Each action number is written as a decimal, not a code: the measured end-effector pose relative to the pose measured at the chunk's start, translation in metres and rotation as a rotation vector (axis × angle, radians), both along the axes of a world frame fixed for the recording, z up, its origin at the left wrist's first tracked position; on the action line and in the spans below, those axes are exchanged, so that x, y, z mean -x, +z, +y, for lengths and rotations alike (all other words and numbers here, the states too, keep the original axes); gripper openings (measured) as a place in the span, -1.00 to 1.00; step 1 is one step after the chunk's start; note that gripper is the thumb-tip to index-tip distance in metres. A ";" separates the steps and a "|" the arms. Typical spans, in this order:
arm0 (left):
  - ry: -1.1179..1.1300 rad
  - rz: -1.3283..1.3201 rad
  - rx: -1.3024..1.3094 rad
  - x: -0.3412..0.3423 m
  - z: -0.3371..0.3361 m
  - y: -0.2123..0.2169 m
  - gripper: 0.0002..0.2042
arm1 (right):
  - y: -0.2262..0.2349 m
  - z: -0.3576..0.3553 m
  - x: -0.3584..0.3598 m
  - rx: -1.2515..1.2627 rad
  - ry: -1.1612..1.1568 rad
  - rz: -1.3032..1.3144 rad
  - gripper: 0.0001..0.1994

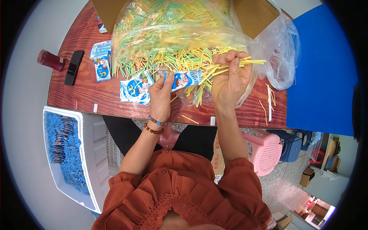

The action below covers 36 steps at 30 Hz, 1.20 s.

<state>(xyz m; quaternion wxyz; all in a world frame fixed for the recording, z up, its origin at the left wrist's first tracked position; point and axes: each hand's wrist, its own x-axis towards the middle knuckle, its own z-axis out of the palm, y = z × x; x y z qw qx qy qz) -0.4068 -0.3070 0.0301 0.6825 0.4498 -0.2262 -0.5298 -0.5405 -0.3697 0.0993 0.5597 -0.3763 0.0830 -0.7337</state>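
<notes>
Between thumb and fingers, my left hand (160, 94) grips a small blue-and-white printed packet (185, 79), its far end turned toward my right hand. My right hand (231, 78) is closed around a bundle of thin yellow sticks (251, 61); some poke out past the fist on both sides. The sticks' left ends meet the packet's right end, but whether any are inside it I cannot tell. Behind both hands spreads a big heap of yellow, green and orange sticks (168, 38) in a clear plastic bag. Beside my left hand lie several flat packets (137, 89).
More packets (102, 63), a black phone (74, 68) and a dark red jar (50, 60) sit at the table's left. A white foam box (82, 145) full of blue packets stands lower left. Loose sticks (264, 111) lie at right, near a blue board (320, 73) and pink stool (264, 151).
</notes>
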 end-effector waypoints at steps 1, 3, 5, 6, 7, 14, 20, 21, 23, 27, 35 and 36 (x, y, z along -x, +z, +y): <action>0.000 0.000 0.002 -0.001 0.001 -0.001 -0.77 | -0.001 -0.002 0.000 0.002 0.000 0.000 -0.90; -0.035 0.054 0.036 -0.007 0.004 -0.001 -0.78 | -0.006 -0.009 0.000 -0.075 0.015 -0.079 -0.89; -0.102 0.153 0.102 -0.017 0.008 0.001 -0.79 | -0.012 -0.012 -0.001 -0.095 0.029 -0.063 -0.89; -0.167 0.252 0.167 -0.020 0.009 0.004 -0.79 | -0.014 -0.012 -0.003 -0.118 0.045 -0.047 -0.90; -0.166 0.251 0.166 -0.020 0.009 0.008 -0.79 | -0.015 -0.011 -0.004 -0.119 0.047 -0.048 -0.90; -0.455 -0.105 0.132 -0.004 -0.001 0.024 -0.78 | -0.016 -0.002 -0.016 -0.169 0.099 -0.011 -0.90; -0.255 0.051 0.078 -0.019 0.002 0.007 -0.83 | -0.010 0.004 -0.008 -0.139 0.059 -0.040 -0.90; -0.248 0.048 0.077 -0.021 0.001 0.003 -0.83 | -0.005 0.009 -0.007 -0.089 0.032 -0.052 -0.90; -0.121 0.070 0.072 -0.021 -0.001 -0.001 -0.82 | 0.005 0.016 -0.008 -0.040 0.017 -0.054 -0.91; -0.027 0.146 0.032 -0.015 0.002 0.000 -0.80 | 0.006 0.025 -0.017 0.046 0.011 0.008 -0.88; 0.025 0.053 -0.005 -0.014 0.007 -0.003 -0.81 | -0.002 0.025 -0.031 -0.006 0.036 0.096 -0.88; 0.025 0.073 -0.025 -0.015 0.007 -0.001 -0.81 | 0.000 0.022 -0.027 0.035 0.013 0.079 -0.88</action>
